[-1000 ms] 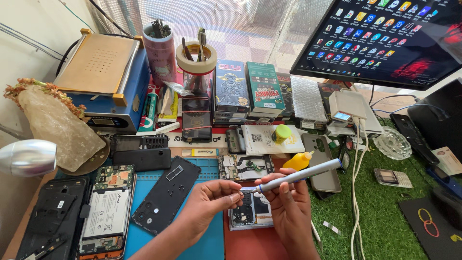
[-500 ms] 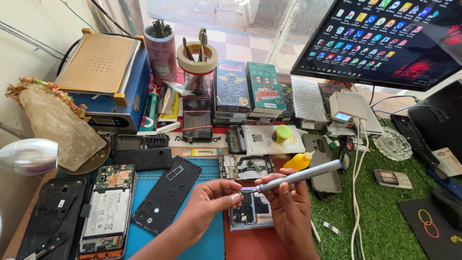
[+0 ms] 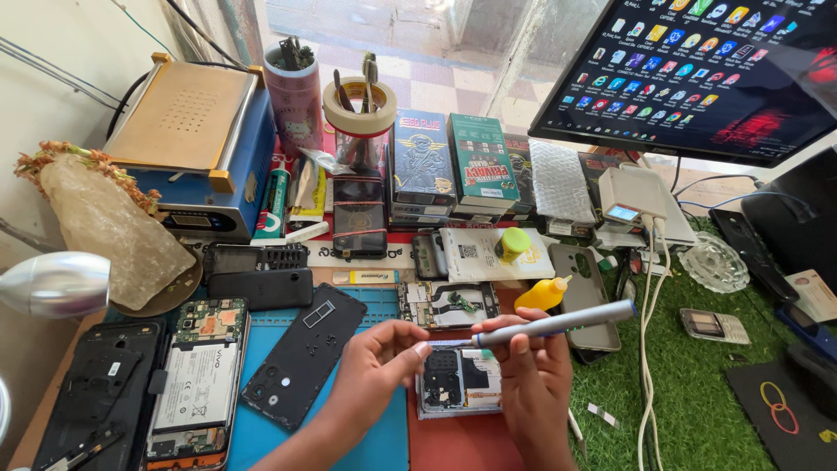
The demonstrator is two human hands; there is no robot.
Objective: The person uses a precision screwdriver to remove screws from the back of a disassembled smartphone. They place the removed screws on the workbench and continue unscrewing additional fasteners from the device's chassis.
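Two hands are engaged at the tip of a slim grey pen-shaped electric screwdriver (image 3: 558,323): the right hand (image 3: 532,384) is closed around its front end, while the left hand (image 3: 375,366) is pinched at the bit, fingertips together. The tool is held level above an opened phone body with exposed black inner plate (image 3: 458,384), resting on a red mat section (image 3: 453,440) beside the blue work mat (image 3: 384,436). The step in hand is judged to be bit seating or screw pick-up; next, the tip must be tilted down onto a screw head
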